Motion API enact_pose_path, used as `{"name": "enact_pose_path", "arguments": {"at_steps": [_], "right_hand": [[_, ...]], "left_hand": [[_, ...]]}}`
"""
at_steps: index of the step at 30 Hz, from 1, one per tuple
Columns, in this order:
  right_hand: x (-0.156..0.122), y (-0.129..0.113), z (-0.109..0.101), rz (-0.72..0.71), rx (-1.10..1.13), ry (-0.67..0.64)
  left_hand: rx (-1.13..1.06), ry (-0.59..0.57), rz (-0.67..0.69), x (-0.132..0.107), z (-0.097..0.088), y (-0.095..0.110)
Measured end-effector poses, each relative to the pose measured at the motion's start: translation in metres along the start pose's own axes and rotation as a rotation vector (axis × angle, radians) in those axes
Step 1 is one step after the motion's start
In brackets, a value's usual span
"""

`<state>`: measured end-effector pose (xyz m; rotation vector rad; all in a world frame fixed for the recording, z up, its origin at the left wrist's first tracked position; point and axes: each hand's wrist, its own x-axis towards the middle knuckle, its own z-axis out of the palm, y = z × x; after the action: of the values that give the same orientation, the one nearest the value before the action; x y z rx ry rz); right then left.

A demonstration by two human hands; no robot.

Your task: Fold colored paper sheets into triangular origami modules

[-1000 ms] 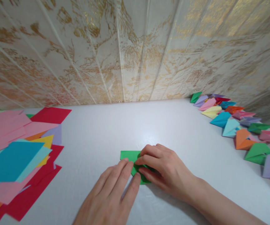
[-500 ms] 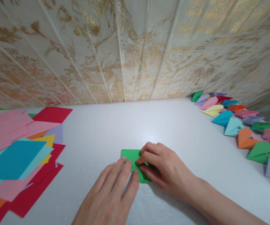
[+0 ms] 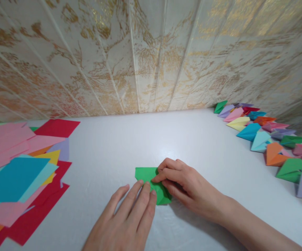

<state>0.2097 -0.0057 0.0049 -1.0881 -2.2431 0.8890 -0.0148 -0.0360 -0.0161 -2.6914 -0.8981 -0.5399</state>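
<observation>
A partly folded sheet of green paper lies on the white table in front of me, its lower left corner turned in. My left hand is laid out with its fingers stretched, the tips resting on the paper's lower left edge. Over the paper's right side, my right hand is bent, index fingertip pressed on the fold and thumb close below it. Part of the paper's right edge is hidden under that hand.
On the left lies a loose pile of coloured paper sheets, with a blue sheet and a red sheet among them. Folded paper pieces, such as an orange one, line the right side. A gold-patterned wall stands behind the table.
My left fingertips have drawn slightly down and the fingers spread a little. The right thumb has pulled back, so more of the green paper's lower right part shows.
</observation>
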Motion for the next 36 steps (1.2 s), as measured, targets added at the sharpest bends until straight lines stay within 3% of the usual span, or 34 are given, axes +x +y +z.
{"name": "enact_pose_path", "arguments": {"at_steps": [5,14,19,28,32,36], "right_hand": [[-0.003,-0.002,-0.020,-0.008,0.150,-0.164],[-0.002,-0.002,0.002,0.068,0.049,-0.006],[-0.002,-0.003,0.011,0.081,-0.010,0.081],[-0.003,-0.001,0.011,0.018,-0.095,0.081],[-0.004,0.005,0.003,-0.113,-0.111,0.028],[-0.005,0.006,-0.004,-0.210,-0.199,-0.026]], "left_hand": [[-0.024,-0.026,0.019,0.002,-0.002,-0.004],[-0.012,-0.085,0.013,-0.006,-0.002,-0.002],[-0.013,-0.053,0.008,-0.004,-0.002,-0.001],[-0.046,-0.060,-0.007,-0.001,-0.003,0.000],[-0.041,0.030,-0.021,-0.002,0.001,0.001],[-0.035,0.015,-0.004,-0.004,0.005,0.001]]}}
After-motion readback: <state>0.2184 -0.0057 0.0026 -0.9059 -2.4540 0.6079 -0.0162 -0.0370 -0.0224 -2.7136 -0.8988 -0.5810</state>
